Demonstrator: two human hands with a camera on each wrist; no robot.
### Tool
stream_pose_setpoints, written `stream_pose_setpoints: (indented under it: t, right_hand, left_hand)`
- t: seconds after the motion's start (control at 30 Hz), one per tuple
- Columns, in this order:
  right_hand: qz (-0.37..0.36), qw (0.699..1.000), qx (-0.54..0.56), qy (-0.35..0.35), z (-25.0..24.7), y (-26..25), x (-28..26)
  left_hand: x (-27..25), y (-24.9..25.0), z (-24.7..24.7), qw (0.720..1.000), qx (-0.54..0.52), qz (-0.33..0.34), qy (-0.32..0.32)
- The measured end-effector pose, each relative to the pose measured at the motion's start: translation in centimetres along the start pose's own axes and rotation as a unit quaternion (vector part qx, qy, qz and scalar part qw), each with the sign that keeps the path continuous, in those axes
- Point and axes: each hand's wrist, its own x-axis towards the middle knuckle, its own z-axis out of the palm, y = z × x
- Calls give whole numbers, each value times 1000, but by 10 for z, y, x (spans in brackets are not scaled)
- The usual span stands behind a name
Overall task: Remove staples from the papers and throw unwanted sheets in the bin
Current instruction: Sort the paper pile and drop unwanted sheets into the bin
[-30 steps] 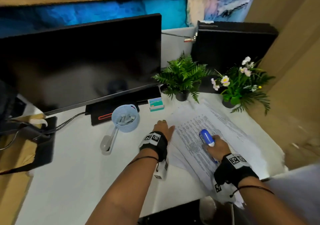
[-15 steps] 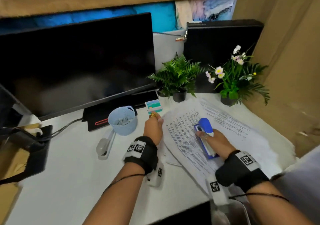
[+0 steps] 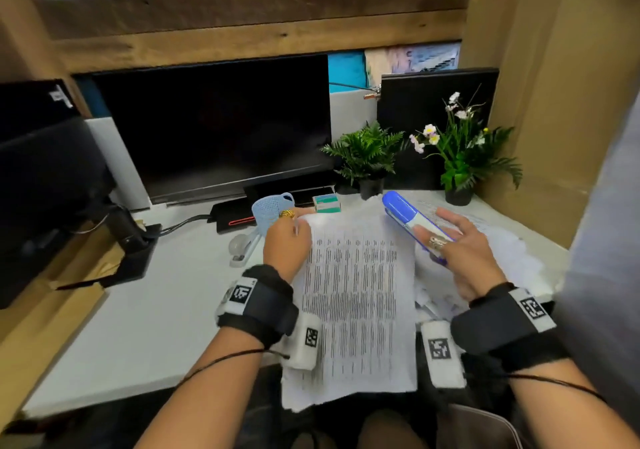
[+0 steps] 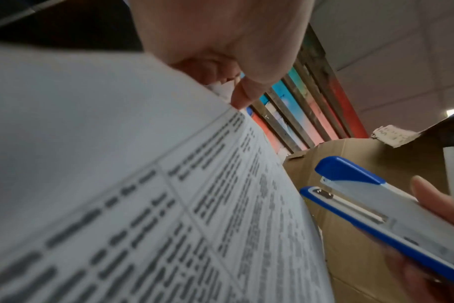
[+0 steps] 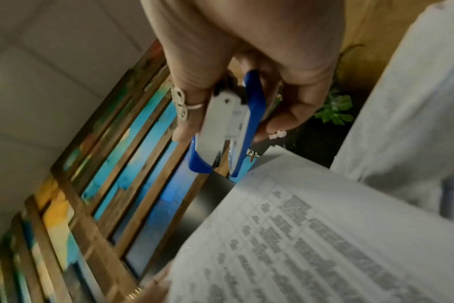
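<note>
A printed paper bundle (image 3: 353,296) is lifted off the white desk (image 3: 149,313), its lower edge hanging past the desk front. My left hand (image 3: 287,237) pinches its top left corner (image 4: 226,92) between thumb and fingers. My right hand (image 3: 460,251) holds a blue and white stapler (image 3: 412,220) just right of the bundle's top edge, nose pointing up and away. In the right wrist view my thumb and fingers clamp the stapler (image 5: 231,127) by its sides. More white sheets (image 3: 512,258) lie under my right hand. No staple is visible, and no bin.
Behind the papers stand a black monitor (image 3: 214,126), a light blue basket cup (image 3: 270,206), a small staple box (image 3: 325,203), a white stapler (image 3: 242,248), a fern pot (image 3: 367,158) and a flower pot (image 3: 460,158). Cardboard walls (image 3: 561,102) close the right side.
My left hand has lifted the bundle off the desk by its top left corner toward me. My right hand has raised the stapler off the sheets. The head view has tilted up.
</note>
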Motion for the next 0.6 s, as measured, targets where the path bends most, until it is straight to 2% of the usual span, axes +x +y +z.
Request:
stream_pose_setpoints:
  t: [0.1, 0.23, 0.3, 0.4, 0.5, 0.6]
  right_hand:
    - [43, 985, 163, 34, -6, 3, -21]
    - [98, 935, 341, 4, -9, 10, -34]
    - [102, 918, 382, 13, -11, 13, -36]
    - [99, 912, 396, 37, -15, 14, -35]
    - [106, 908, 403, 47, -15, 20, -33]
    - [100, 890, 440, 58, -12, 26, -33]
  left_hand:
    - [-34, 5, 3, 1000, -8, 12, -18]
    - [-67, 10, 10, 999, -12, 12, -27]
    - [-78, 12, 11, 999, -10, 19, -41]
    - [-85, 9, 12, 997, -13, 14, -71]
    - [-83, 2, 17, 994, -34, -20, -99]
    - [-81, -3, 26, 990, -64, -52, -118]
